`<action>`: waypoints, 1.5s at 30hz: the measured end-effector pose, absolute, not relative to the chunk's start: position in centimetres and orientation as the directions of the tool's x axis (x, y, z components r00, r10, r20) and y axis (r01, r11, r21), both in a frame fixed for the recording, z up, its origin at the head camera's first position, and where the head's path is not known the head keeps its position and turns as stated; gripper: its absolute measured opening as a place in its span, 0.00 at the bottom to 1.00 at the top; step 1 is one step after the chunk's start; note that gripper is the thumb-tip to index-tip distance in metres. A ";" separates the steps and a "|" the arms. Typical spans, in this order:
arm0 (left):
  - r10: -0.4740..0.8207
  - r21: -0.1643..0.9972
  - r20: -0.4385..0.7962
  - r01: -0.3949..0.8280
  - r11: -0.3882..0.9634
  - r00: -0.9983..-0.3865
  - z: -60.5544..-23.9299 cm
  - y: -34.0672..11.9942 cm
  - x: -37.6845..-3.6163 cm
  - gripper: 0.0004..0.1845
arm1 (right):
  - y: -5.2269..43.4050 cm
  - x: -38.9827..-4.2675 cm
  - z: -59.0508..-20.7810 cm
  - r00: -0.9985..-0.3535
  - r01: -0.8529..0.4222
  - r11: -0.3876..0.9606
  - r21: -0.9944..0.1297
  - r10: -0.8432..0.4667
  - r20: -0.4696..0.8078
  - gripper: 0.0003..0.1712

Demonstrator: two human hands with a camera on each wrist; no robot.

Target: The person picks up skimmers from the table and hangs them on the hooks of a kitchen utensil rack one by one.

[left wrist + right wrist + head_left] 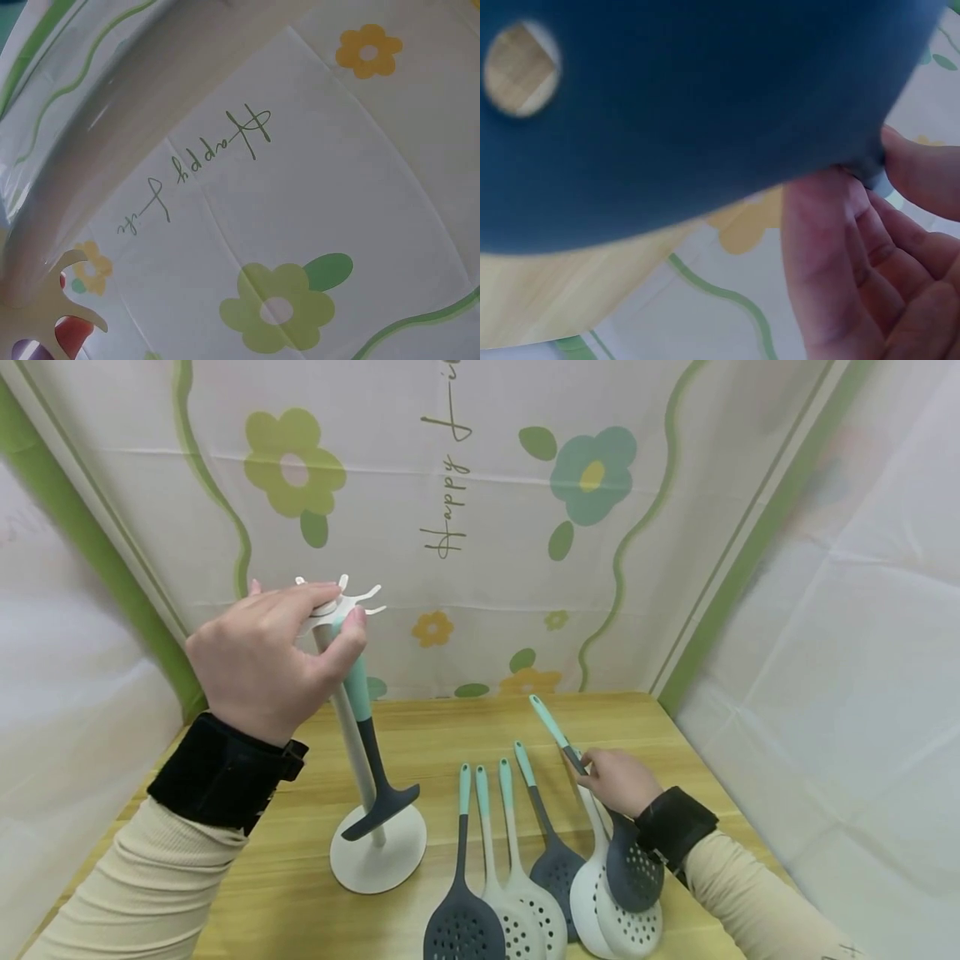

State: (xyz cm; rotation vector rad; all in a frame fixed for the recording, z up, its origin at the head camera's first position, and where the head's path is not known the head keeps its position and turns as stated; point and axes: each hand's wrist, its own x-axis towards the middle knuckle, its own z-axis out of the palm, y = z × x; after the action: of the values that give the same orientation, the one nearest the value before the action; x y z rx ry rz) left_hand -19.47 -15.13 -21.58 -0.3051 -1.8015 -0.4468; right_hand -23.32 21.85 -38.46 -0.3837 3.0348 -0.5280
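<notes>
- Head view, far left: the left hand [266,664] is raised above the wooden table [450,727], its fingers and thumb curled round the top of a white utensil stand [367,827], right at the ring of hooks [352,597].
- A dark spatula [371,752] with a teal handle hangs from the top of that stand beside the pole; its flat blade is low, just over the round white base.
- Left wrist view: only one white hook [71,300] shows at the bottom left corner, with blurred fingertips beneath it and the flowered backdrop [300,187] behind.
- Near the middle of the table lies a row of slotted spoons [502,877], teal handles pointing away from the person, dark and white perforated heads near the front edge, side by side and partly overlapping.
- To the right, the right hand [618,781] pinches the handle of a dark skimmer [630,868]; the teal handle end slants up and away to the left, and the perforated head is over a white skimmer [600,902] lying on the table. Whether the two heads touch cannot be told.
- Right wrist view: the dark skimmer's head [705,112] fills the frame, one hole showing the table through it, thumb and fingers [832,270] closed on its neck at the right.
</notes>
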 end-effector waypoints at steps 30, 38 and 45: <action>-0.025 0.139 0.963 0.415 0.899 -0.267 -21.7 -15.2 -19.6 0.28 | 21.0 -23.2 -37.5 -0.961 -0.275 0.901 -0.335 -0.266 0.074 0.17; -0.022 0.139 0.962 0.418 0.898 -0.272 -21.6 -15.1 -19.5 0.28 | 21.1 -23.3 -37.2 -0.966 -0.258 0.895 -0.365 -0.252 0.064 0.18; -0.003 0.124 0.959 0.409 0.904 -0.284 -21.5 -15.2 -19.3 0.28 | 21.0 -23.3 -37.1 -0.964 -0.265 0.896 -0.356 -0.256 0.073 0.17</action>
State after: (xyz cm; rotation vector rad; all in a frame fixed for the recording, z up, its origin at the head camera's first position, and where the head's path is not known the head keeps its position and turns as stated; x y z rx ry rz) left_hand -19.33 -15.17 -21.46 -0.3032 -1.8243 -0.4122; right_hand -23.33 21.03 -37.12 -0.4234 3.0826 -0.5837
